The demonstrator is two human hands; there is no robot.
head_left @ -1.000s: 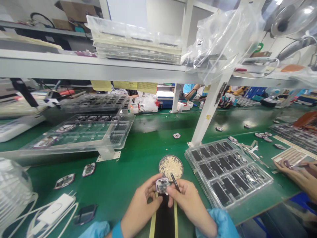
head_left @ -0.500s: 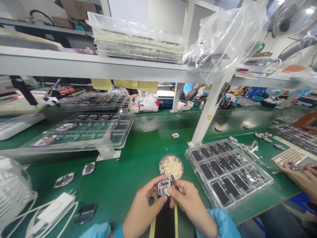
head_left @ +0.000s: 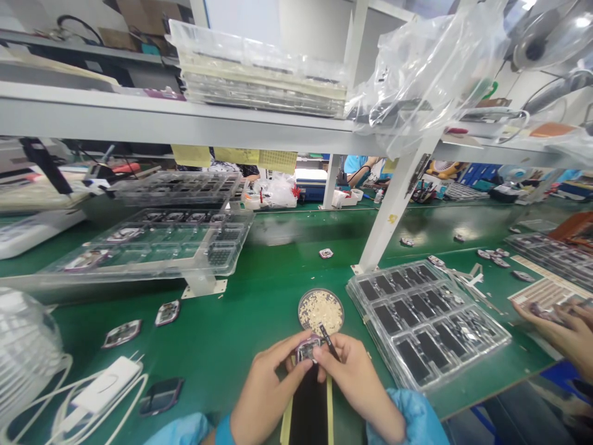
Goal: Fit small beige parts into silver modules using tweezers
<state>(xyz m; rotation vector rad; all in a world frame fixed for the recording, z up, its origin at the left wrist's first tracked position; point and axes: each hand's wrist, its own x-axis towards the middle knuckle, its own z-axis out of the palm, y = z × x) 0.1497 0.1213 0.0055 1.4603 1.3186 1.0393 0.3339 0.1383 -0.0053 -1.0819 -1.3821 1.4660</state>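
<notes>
working over the green bench [head_left: 259, 290], we start with the largest items. the clear tray of dark parts [head_left: 426, 321] lies just right of our hands, its near corner close to our right wrist; a careless elbow swing could push it toward the bench edge. the black strip with yellow borders [head_left: 308, 408] lies under both hands and could slide if we lean on it.

the round dish of small pale pieces [head_left: 320, 310] sits just beyond our fingertips, touching nothing. we judge a forward slip of either hand would tip it and scatter its contents over the bench.

our left hand [head_left: 266, 389] pinches the small board [head_left: 308, 350] between thumb and fingers, holding it above the strip, just short of the dish. our right hand [head_left: 354, 383] is closed around a thin dark tool [head_left: 328, 341], whose tip rests at the board's right edge. excess pressure could scratch the board or flick it out of the pinch; a loose pinch could drop it.

a co-worker's hand [head_left: 563, 330] works well apart at far right, posing little risk of collision.
</notes>
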